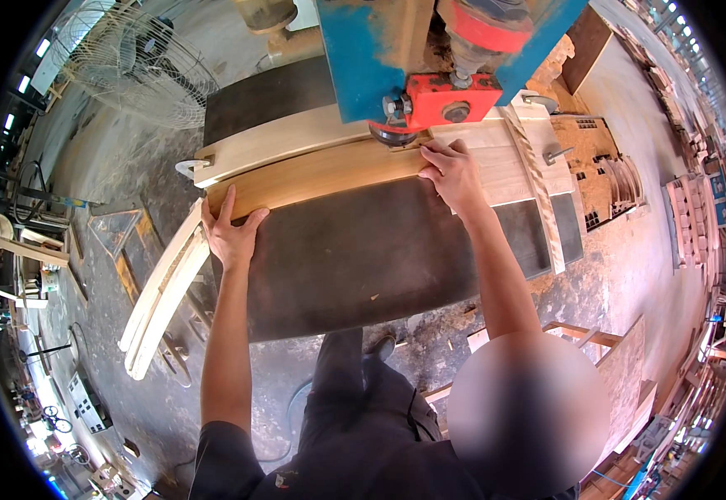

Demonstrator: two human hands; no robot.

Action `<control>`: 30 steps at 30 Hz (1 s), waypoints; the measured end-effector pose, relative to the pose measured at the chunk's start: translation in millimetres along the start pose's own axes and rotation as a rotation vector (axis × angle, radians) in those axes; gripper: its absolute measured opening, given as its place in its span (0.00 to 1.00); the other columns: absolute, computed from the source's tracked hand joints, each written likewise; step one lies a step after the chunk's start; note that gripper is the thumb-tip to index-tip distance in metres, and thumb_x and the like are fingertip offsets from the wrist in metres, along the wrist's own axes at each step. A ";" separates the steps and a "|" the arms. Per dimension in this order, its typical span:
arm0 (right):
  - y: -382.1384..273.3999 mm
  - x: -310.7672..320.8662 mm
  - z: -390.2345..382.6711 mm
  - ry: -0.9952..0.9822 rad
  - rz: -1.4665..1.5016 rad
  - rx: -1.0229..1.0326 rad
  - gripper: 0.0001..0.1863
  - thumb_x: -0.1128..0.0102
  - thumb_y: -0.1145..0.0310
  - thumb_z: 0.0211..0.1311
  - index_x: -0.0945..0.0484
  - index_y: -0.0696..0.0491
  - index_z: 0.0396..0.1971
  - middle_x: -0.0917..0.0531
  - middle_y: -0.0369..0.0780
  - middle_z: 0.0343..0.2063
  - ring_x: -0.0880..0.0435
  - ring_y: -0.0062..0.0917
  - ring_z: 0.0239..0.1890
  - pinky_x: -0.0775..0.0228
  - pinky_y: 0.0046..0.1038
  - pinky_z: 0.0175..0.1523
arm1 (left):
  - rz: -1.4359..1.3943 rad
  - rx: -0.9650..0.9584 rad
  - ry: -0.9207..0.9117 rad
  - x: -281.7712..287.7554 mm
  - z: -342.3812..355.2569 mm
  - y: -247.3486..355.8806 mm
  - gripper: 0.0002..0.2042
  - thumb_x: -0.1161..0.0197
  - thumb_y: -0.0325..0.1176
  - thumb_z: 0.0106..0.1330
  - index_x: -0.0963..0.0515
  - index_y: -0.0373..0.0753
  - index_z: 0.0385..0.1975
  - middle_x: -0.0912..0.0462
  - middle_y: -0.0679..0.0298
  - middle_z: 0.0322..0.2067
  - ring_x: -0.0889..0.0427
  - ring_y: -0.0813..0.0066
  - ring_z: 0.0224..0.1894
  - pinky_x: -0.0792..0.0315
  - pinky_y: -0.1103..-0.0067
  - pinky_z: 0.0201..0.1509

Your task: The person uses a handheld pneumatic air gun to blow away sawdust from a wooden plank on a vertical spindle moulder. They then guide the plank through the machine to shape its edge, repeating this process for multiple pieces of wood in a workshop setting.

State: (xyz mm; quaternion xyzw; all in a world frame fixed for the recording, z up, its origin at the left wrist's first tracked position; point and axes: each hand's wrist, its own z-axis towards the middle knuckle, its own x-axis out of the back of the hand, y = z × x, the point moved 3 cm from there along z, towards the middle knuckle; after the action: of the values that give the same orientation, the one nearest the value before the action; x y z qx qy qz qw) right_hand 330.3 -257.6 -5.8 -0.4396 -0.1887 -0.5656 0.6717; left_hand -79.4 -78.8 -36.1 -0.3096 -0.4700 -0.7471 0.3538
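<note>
A long, slightly curved wooden board point(321, 177) lies on the dark machine table point(355, 258), along a paler wooden guide piece point(284, 142). My left hand point(231, 237) grips the board's left end, index finger on top and thumb at the near edge. At the board's right end, close to the machine's round black part point(392, 133), my right hand point(453, 173) has its fingers curled and its thumb against the near edge. Above the board hangs the machine's red block point(455, 97), joined to a blue frame point(355, 62). The contact between the black part and the board is partly hidden.
Several curved wooden strips point(165, 292) lean out beyond the table's left end. A twisted-looking wooden strip point(538, 187) crosses the right side beside a metal clamp bolt point(558, 155). A wire-caged fan point(134, 62) stands far left. Stacked wood point(692, 221) and a wooden crate point(621, 367) are at right.
</note>
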 end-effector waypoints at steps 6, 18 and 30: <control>-3.9 4.3 -7.4 -0.016 0.000 0.018 0.20 0.24 0.69 0.45 0.12 0.53 0.43 0.12 0.31 0.46 0.21 0.38 0.39 0.20 0.37 0.46 | 0.011 -0.021 0.020 5.2 -10.8 0.7 0.42 0.15 0.57 0.42 0.19 0.63 0.65 0.37 0.44 0.73 0.31 0.43 0.72 0.29 0.57 0.71; -43.0 49.8 -86.5 -0.011 0.026 -0.024 0.20 0.25 0.71 0.44 0.13 0.53 0.42 0.12 0.31 0.48 0.20 0.36 0.42 0.23 0.37 0.50 | -0.031 -0.094 -0.024 53.0 -99.4 -16.5 0.40 0.15 0.50 0.47 0.19 0.57 0.65 0.37 0.39 0.72 0.32 0.40 0.72 0.30 0.57 0.71; -134.5 84.2 -185.5 0.249 0.140 -0.429 0.30 0.23 0.74 0.48 0.18 0.49 0.56 0.18 0.40 0.60 0.18 0.44 0.54 0.21 0.41 0.57 | 0.091 -0.731 -0.581 75.3 -99.2 79.3 0.44 0.15 0.46 0.45 0.30 0.33 0.61 0.25 0.48 0.62 0.27 0.46 0.64 0.29 0.57 0.66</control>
State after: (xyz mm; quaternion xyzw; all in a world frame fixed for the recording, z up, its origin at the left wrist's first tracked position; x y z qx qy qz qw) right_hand 185.0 -453.2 7.6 -0.5111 0.0506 -0.5948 0.6185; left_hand -69.3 -212.5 25.7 -0.6306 -0.2415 -0.7297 0.1077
